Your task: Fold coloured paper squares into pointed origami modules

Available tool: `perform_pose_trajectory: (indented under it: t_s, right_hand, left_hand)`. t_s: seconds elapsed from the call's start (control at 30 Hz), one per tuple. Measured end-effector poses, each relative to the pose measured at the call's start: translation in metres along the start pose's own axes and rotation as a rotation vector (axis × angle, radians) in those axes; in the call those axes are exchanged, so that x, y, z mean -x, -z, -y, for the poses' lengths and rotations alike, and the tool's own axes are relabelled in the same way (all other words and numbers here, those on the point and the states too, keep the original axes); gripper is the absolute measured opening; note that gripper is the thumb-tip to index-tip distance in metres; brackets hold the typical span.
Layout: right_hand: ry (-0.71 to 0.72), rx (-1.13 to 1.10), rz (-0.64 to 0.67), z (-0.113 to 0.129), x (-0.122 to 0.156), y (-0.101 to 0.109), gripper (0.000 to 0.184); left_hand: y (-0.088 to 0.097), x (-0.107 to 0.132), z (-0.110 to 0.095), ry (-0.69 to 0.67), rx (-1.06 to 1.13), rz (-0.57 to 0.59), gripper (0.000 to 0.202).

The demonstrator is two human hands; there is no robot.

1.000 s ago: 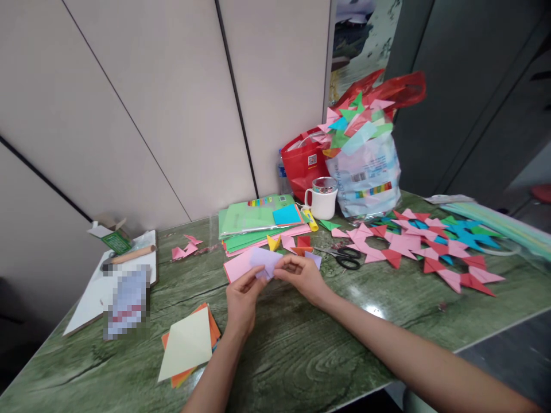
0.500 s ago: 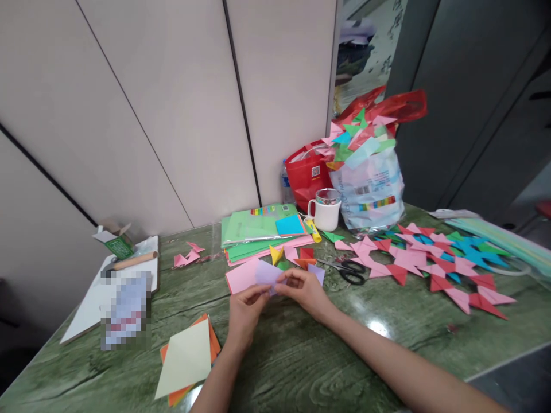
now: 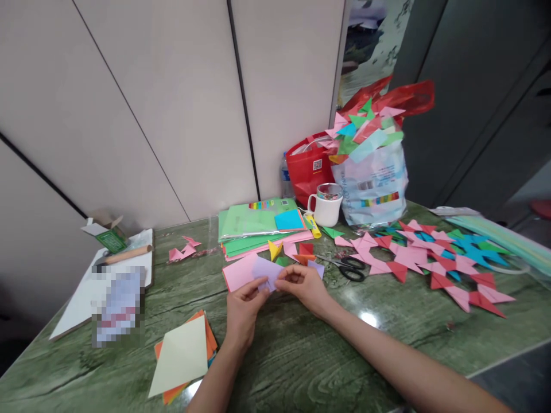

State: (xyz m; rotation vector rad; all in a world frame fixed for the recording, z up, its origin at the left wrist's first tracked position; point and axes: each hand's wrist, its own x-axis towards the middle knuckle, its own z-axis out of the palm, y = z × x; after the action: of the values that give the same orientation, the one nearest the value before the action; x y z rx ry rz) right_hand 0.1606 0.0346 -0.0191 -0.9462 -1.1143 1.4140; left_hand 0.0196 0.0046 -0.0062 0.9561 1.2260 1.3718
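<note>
Between my two hands, a sheet of purple paper point(image 3: 266, 268) is held up just over the table, partly hidden by the fingers. My left hand point(image 3: 246, 307) pinches its lower left part between thumb and fingers. My right hand point(image 3: 305, 289) is closed at its right side, thumb and fingertips pressed together on the edge. Behind the purple paper lies pink paper point(image 3: 239, 273). Small folded pieces are close by, among them a yellow one point(image 3: 274, 250) and a red one point(image 3: 306, 249). Black-handled scissors point(image 3: 352, 269) rest right of my right hand.
Paper packs point(image 3: 245, 221) lie against the wall beside a white mug point(image 3: 326, 209). A bag of folded pieces point(image 3: 372, 189) and a red bag point(image 3: 303, 175) stand behind. Pink and red folded pieces point(image 3: 408, 258) spread rightward. At left are loose sheets point(image 3: 183, 353) and a hammer point(image 3: 129, 254) on a white board.
The camera view has shifted slightly. My left fingers have moved a little up along the purple paper; both hands still hold it.
</note>
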Motion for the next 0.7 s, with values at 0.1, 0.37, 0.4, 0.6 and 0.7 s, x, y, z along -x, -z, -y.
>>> perform_pose_trajectory:
  t_s: [0.1,0.37,0.4,0.6,0.7]
  right_hand:
    - [0.0,-0.003,0.008,-0.0002,-0.0002,0.0007,0.033]
    - [0.033,0.008,0.058,-0.0048,-0.0009,0.0026,0.028]
    - [0.037,0.013,0.061,-0.0055,-0.0008,0.0026,0.028]
    - [0.06,0.075,0.089,-0.006,-0.0006,0.0044,0.03]
    - [0.068,0.065,0.104,-0.0056,-0.0012,0.0055,0.031]
  left_hand:
    - [0.0,0.0002,0.0008,0.015,0.015,-0.002,0.028]
    - [0.0007,-0.0001,0.001,0.002,0.071,0.024,0.031]
    - [0.0004,0.0001,0.0003,0.002,0.072,0.021,0.031]
    - [0.0008,-0.0007,-0.0009,-0.042,-0.043,-0.025,0.018]
    - [0.0011,-0.0017,-0.0002,-0.045,-0.037,-0.035,0.018]
